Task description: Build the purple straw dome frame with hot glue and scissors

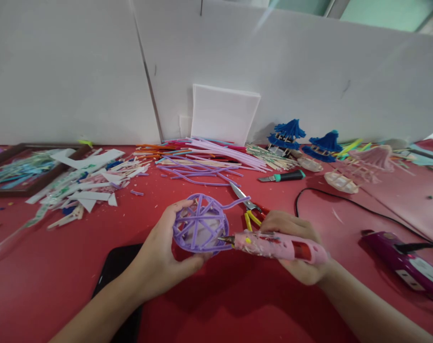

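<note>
My left hand [162, 252] is closed around a round purple lattice piece [198, 224], its fingers and thumb gripping the rim. The piece looks made of purple pipe cleaners crossing like spokes, with something pale inside. One loose purple strand [238, 202] sticks out from its upper right side. In my right hand [298, 228] is a pink hot glue gun [281, 246], smeared with dried residue. Its metal nozzle points left and meets the lattice's right rim, though I cannot tell whether it touches. Beyond the right fingers lie scissors [251, 206] with red and yellow handles.
Bundles of coloured pipe cleaners [209, 155] lie along the wall. A utility knife [283, 176], blue-roofed models [286, 136] and a purple corded device [404, 259] are on the right. Paper scraps [91, 190] and a frame [21, 194] lie left; a black phone [118, 267] sits under my left arm.
</note>
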A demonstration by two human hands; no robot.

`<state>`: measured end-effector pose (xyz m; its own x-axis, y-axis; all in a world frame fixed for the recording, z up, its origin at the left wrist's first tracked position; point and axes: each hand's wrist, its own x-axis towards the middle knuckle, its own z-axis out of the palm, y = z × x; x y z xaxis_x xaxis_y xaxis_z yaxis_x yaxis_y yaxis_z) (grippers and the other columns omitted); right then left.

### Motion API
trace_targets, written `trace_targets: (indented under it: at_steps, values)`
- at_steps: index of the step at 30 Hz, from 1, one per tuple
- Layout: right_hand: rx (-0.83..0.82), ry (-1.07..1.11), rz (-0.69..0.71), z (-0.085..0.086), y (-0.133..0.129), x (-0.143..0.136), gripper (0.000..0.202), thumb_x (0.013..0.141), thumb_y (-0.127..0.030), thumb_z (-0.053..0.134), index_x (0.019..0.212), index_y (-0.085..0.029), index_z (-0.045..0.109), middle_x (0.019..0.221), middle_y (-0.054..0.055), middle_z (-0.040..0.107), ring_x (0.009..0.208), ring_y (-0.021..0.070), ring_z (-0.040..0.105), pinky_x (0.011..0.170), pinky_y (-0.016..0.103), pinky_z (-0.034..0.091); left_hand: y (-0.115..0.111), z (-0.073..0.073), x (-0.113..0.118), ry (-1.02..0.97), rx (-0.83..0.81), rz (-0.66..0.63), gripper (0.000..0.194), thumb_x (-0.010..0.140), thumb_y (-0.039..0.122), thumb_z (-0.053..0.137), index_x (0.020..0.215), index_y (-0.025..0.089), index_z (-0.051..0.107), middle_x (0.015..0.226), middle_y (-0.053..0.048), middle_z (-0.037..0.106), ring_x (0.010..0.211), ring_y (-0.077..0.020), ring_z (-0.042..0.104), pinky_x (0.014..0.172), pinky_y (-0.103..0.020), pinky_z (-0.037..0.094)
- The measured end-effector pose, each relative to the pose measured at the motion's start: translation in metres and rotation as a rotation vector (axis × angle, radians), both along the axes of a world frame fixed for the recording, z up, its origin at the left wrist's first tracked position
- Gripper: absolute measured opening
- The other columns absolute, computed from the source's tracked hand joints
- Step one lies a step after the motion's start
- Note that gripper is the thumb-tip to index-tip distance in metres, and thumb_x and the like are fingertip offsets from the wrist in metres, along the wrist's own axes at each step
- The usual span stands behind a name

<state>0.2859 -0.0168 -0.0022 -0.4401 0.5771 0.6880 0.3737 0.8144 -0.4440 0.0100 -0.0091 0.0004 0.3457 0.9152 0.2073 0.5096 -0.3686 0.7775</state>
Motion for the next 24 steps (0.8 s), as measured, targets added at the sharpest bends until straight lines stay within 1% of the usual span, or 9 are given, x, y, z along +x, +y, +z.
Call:
trace_targets:
  at_steps: [3, 9, 14, 20, 24]
  values:
    - [-0.024, -0.002, 0.032, -0.0006, 0.0016, -0.0015, 0.019, 0.086, -0.032, 0.048, 0.088, -0.017, 0.060, 0.069, 0.007, 0.064, 0.058, 0.0177, 0.057, 0.052, 0.031, 0.048, -0.0001, -0.0019, -0.0017, -0.003, 0.016, -0.018, 0.073, 0.070, 0.030, 0.071, 0.132, 0.025, 0.033, 0.128, -0.009, 0.052, 0.112, -0.0257, 0.060, 0.097, -0.042, 0.051]
    - [-0.097, -0.020, 0.067, -0.0016, 0.0005, -0.0032, 0.027, 0.087, -0.040, 0.046, 0.086, -0.017, 0.060, 0.068, 0.007, 0.064, 0.058, 0.0177, 0.056, 0.053, 0.032, 0.048, 0.0004, -0.0052, -0.0041, 0.008, 0.026, -0.020, 0.076, 0.070, 0.029, 0.072, 0.134, 0.026, 0.031, 0.130, -0.010, 0.050, 0.112, -0.0274, 0.059, 0.098, -0.047, 0.050]
    - [-0.075, -0.015, 0.092, -0.0053, -0.0002, -0.0064, 0.025, 0.086, -0.039, 0.046, 0.088, -0.018, 0.060, 0.071, 0.008, 0.065, 0.060, 0.0178, 0.056, 0.054, 0.032, 0.048, 0.0011, -0.0050, -0.0024, 0.000, 0.045, -0.027, 0.075, 0.069, 0.028, 0.072, 0.132, 0.026, 0.033, 0.129, -0.009, 0.051, 0.112, -0.0272, 0.059, 0.097, -0.046, 0.051]
    - [-0.092, -0.013, 0.085, -0.0052, -0.0012, -0.0071, 0.024, 0.084, -0.037, 0.048, 0.090, -0.018, 0.061, 0.071, 0.008, 0.064, 0.060, 0.0182, 0.057, 0.054, 0.032, 0.049, 0.0009, -0.0029, -0.0010, -0.002, 0.053, -0.038, 0.073, 0.069, 0.026, 0.071, 0.131, 0.026, 0.033, 0.129, -0.008, 0.052, 0.113, -0.0257, 0.059, 0.098, -0.042, 0.051]
    - [-0.086, -0.003, 0.068, -0.0048, -0.0019, -0.0068, 0.024, 0.084, -0.037, 0.048, 0.090, -0.017, 0.061, 0.071, 0.008, 0.064, 0.061, 0.0184, 0.057, 0.055, 0.032, 0.049, 0.0012, -0.0030, -0.0019, 0.009, 0.047, -0.035, 0.075, 0.068, 0.025, 0.072, 0.132, 0.026, 0.033, 0.131, -0.008, 0.051, 0.115, -0.0268, 0.058, 0.099, -0.044, 0.050]
